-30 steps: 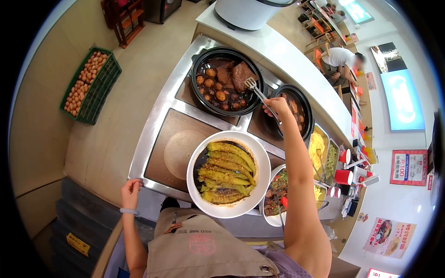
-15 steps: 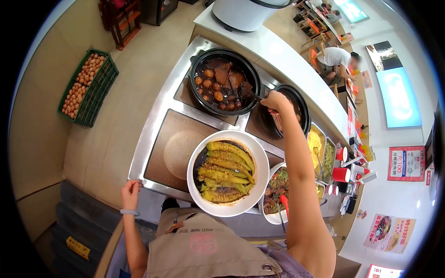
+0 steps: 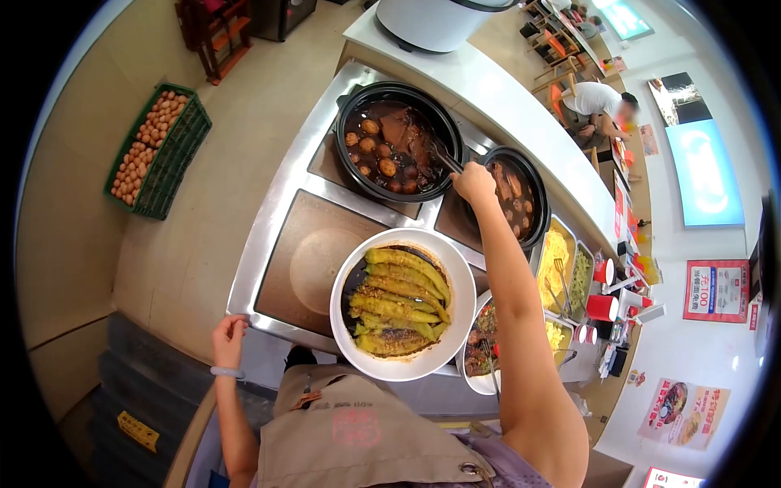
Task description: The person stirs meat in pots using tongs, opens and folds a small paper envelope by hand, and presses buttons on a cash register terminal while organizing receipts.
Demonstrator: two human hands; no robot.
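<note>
Steel ctr (image 3: pixel 350 202) bears wht bowl (image 3: pixel 464 301) w/ long grn peppers (image 3: pixel 403 302); lg blk pot (image 3: pixel 342 142) w/ dk broth, meat (image 3: pixel 399 130), rnd brn pcs (image 3: pixel 387 167); sm blk pot (image 3: pixel 538 191) just beside. R hand (image 3: pixel 474 183) clenched on tongs (image 3: pixel 447 160), far end in lg blk pot by meat. L hand (image 3: pixel 229 327) nr ctr edge, fingers curled; can't tell if gripping.

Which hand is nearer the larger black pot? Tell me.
Right. The right hand is beside the larger black pot, holding a utensil dipped into it; the left hand is farther off, by a corner of the steel counter.
</note>
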